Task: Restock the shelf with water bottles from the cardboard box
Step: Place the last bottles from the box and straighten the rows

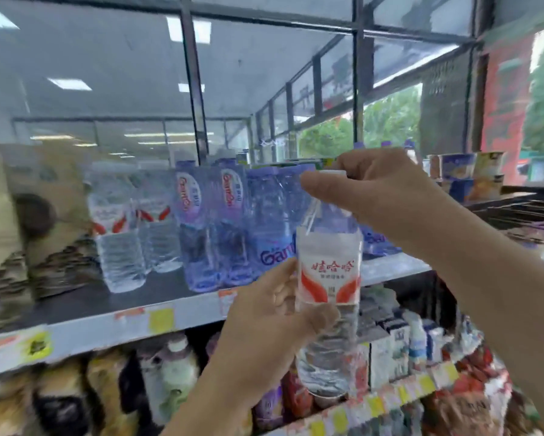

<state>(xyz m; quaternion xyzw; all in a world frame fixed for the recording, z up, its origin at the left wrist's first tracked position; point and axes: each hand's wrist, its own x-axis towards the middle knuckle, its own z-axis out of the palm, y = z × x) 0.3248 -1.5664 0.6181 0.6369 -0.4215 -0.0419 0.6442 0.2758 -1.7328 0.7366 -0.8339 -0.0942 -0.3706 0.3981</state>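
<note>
Held bottle: standing upright in front of the shelf, right of centre.
Left hand: gripping its lower body.
Right hand: pinching its cap from above.
Shelf bottles: standing on the shelf, behind and left of the held bottle.
Cups: sitting far right, behind.

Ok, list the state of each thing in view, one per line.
Held water bottle: upright, sealed, off the shelf, gripped by both hands.
Left hand: closed around the bottle's middle.
Right hand: pinching the cap.
Top shelf: partly stocked, open space at front.
Red-label bottles: upright on the shelf.
Blue bottles: upright, capped.
</note>
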